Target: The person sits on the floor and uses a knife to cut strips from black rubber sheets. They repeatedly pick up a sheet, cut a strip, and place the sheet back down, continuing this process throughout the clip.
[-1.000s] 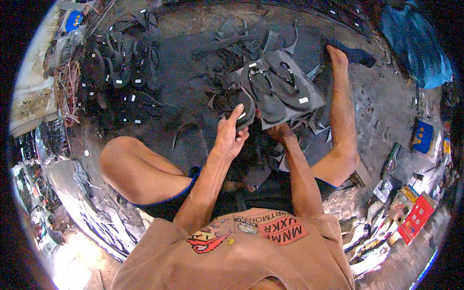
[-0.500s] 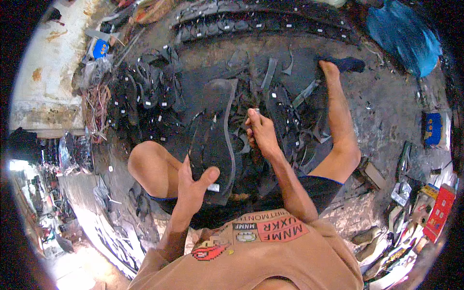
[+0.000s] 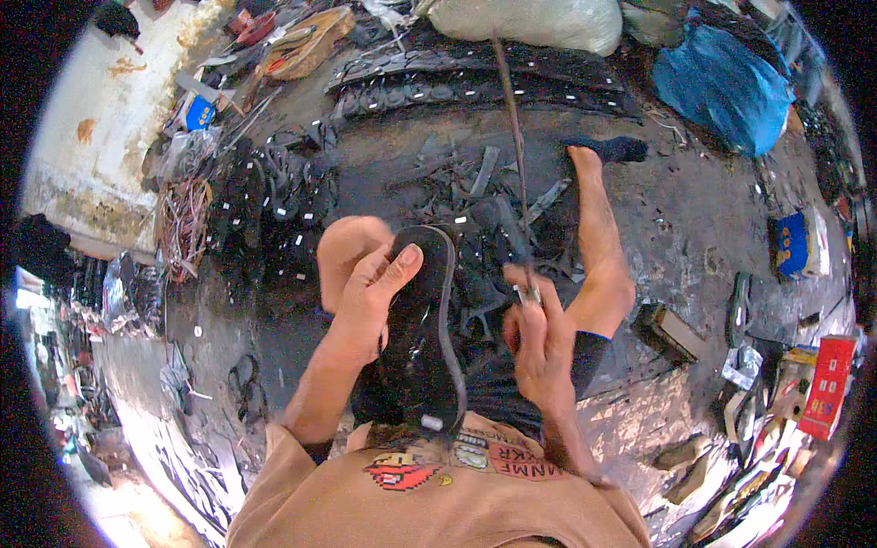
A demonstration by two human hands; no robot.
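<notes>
My left hand (image 3: pixel 373 290) grips a black sandal (image 3: pixel 422 352) near its toe end, thumb pressed on top. The sandal stands lengthwise over my lap, with a grey rim along its right side and a small white label near the heel, close to my shirt. To the right of it, apart from the sandal, my right hand (image 3: pixel 541 340) is closed round the lower end of a long thin blade (image 3: pixel 512 114). The blade points up and away from me; its handle is mostly hidden in my fingers.
Black offcuts (image 3: pixel 484 172) lie ahead on the floor. Rows of black sandals (image 3: pixel 402 96) line the far side, with more sandals (image 3: pixel 274 196) at left. A blue plastic bag (image 3: pixel 726 87), a white sack (image 3: pixel 530 23), a red box (image 3: pixel 829 388) and my bent right leg (image 3: pixel 598 215) surround the area.
My left hand has shifted up to the sandal's toe end, and the sandal has come closer to my body. My right hand has drawn back toward me and right, the blade now raised.
</notes>
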